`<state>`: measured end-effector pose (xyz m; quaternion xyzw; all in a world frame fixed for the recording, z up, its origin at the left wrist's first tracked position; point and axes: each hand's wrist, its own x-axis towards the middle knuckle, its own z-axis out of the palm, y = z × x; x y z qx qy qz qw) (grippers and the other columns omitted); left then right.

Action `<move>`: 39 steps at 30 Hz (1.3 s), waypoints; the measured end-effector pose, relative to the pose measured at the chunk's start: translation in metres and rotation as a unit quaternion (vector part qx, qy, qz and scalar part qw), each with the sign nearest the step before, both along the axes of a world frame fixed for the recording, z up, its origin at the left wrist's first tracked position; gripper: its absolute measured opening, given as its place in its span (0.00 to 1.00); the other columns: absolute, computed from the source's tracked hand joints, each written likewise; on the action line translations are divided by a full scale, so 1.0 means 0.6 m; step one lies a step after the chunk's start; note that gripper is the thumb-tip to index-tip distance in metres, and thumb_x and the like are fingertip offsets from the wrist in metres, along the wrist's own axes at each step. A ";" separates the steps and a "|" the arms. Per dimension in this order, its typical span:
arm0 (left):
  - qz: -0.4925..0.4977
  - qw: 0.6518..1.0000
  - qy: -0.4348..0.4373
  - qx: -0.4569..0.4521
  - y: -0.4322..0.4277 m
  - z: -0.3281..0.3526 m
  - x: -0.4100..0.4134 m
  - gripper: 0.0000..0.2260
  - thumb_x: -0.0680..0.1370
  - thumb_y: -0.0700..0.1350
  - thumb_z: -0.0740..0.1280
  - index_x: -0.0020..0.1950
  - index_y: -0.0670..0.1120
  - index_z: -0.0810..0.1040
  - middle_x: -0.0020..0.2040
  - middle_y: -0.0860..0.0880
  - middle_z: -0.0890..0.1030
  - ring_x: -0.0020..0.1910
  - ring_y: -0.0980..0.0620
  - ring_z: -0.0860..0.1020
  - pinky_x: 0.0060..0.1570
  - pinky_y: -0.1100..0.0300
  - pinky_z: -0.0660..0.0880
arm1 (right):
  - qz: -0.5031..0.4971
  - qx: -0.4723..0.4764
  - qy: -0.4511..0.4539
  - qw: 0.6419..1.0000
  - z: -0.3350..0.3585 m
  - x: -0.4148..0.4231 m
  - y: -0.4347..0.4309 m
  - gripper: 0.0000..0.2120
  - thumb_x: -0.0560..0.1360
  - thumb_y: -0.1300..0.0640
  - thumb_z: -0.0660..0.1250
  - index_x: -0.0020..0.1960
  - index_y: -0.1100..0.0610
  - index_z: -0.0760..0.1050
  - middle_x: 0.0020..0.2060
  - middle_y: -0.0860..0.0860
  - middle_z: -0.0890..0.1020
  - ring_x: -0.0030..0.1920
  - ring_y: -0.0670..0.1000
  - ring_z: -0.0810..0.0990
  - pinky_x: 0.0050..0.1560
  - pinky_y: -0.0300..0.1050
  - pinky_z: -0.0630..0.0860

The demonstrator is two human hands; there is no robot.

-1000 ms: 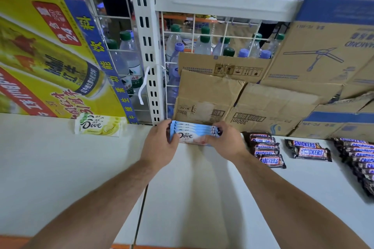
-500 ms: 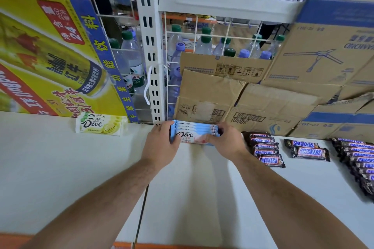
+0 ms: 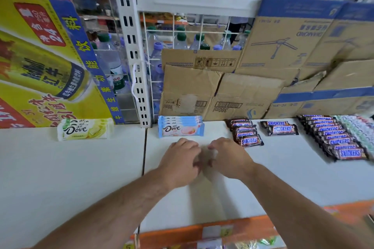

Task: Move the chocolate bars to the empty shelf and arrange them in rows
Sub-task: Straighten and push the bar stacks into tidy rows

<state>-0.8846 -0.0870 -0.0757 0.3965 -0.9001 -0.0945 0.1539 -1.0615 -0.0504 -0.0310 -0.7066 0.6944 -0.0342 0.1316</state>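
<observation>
My left hand (image 3: 180, 159) and right hand (image 3: 228, 157) were side by side low over the white shelf (image 3: 70, 168), knuckles up, the fingers loosely bent toward each other and almost meeting. Neither held anything, though the fingertips were blurred. Just beyond them, apart from both hands, the blue Dove bars (image 3: 180, 127) lay in a neat overlapping row at the back of the shelf, against the foot of the cardboard boxes (image 3: 222, 95) and just right of the slotted post (image 3: 135, 56). A single yellow Dove bar (image 3: 85, 129) lay well to the left, below the yellow drink carton (image 3: 40, 56). To the right of my right hand ran a short Snickers row (image 3: 245, 132), its nearest bar close to my knuckles. Next came a Snickers pair (image 3: 279, 127), then a long Snickers row (image 3: 332, 137) slanting toward the shelf's front. Beside that, at the far right, lay white-and-green bars (image 3: 358, 127), too blurred to read. Water bottles (image 3: 109, 56) stood behind the wire grille at the back.
</observation>
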 end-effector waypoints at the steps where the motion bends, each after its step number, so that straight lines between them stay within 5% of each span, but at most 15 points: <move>1: -0.009 1.000 -0.006 0.003 0.000 0.001 -0.006 0.18 0.71 0.54 0.62 0.58 0.49 0.77 0.62 0.54 0.75 0.63 0.51 0.67 0.63 0.56 0.65 | -0.003 -0.001 -0.006 1.000 0.002 -0.003 0.008 0.16 0.69 0.52 0.70 0.55 0.57 0.79 0.54 0.54 0.80 0.55 0.56 0.78 0.56 0.49 0.74; 10: -0.016 1.000 0.015 0.017 0.003 0.000 -0.087 0.14 0.72 0.52 0.63 0.55 0.51 0.78 0.55 0.54 0.77 0.59 0.50 0.71 0.58 0.58 0.68 | -0.040 -0.036 -0.068 0.996 0.006 -0.083 0.046 0.20 0.70 0.52 0.70 0.61 0.50 0.77 0.56 0.48 0.79 0.55 0.49 0.78 0.54 0.43 0.75; 15: 0.046 0.989 0.106 0.095 0.000 0.003 -0.174 0.31 0.70 0.51 0.71 0.71 0.50 0.67 0.67 0.50 0.72 0.66 0.51 0.68 0.66 0.60 0.64 | -0.015 -0.108 -0.062 0.992 0.008 -0.159 0.031 0.19 0.67 0.52 0.71 0.57 0.51 0.77 0.52 0.48 0.79 0.54 0.52 0.77 0.48 0.43 0.73; 18: 0.136 0.957 0.204 0.157 -0.001 0.007 -0.225 0.41 0.64 0.56 0.75 0.73 0.50 0.63 0.69 0.50 0.70 0.66 0.51 0.70 0.66 0.57 0.66 | 0.013 -0.109 -0.018 0.994 0.017 -0.213 0.001 0.28 0.66 0.48 0.71 0.65 0.51 0.72 0.59 0.50 0.76 0.59 0.53 0.73 0.56 0.48 0.73; 21: 0.171 0.950 0.212 0.150 -0.004 -0.002 -0.253 0.48 0.61 0.62 0.74 0.76 0.51 0.59 0.71 0.51 0.69 0.68 0.52 0.69 0.68 0.52 0.67 | 0.057 -0.073 0.005 0.996 0.023 -0.260 -0.036 0.40 0.62 0.42 0.73 0.71 0.50 0.65 0.65 0.48 0.72 0.64 0.54 0.69 0.62 0.53 0.70; 30: 0.217 0.959 0.144 0.113 0.000 -0.011 -0.268 0.47 0.62 0.64 0.73 0.76 0.55 0.56 0.71 0.53 0.68 0.70 0.55 0.65 0.69 0.60 0.62 | 0.160 0.062 0.074 0.982 0.035 -0.292 -0.129 0.36 0.56 0.36 0.75 0.58 0.49 0.68 0.52 0.47 0.75 0.57 0.53 0.70 0.59 0.53 0.71; 34: 0.230 0.957 0.140 0.104 0.001 -0.013 -0.267 0.45 0.63 0.64 0.72 0.76 0.53 0.58 0.71 0.53 0.68 0.70 0.56 0.64 0.67 0.63 0.60 | 0.167 0.073 0.091 0.979 0.036 -0.290 -0.142 0.39 0.54 0.36 0.76 0.59 0.50 0.68 0.51 0.49 0.68 0.54 0.51 0.63 0.52 0.50 0.65; 39: 0.226 0.961 0.143 0.075 -0.004 -0.018 -0.267 0.40 0.64 0.64 0.69 0.73 0.52 0.64 0.68 0.53 0.72 0.67 0.55 0.68 0.67 0.60 0.65 | 0.156 0.082 0.051 0.983 0.028 -0.291 -0.145 0.42 0.54 0.38 0.78 0.63 0.52 0.67 0.55 0.50 0.68 0.59 0.53 0.64 0.59 0.51 0.70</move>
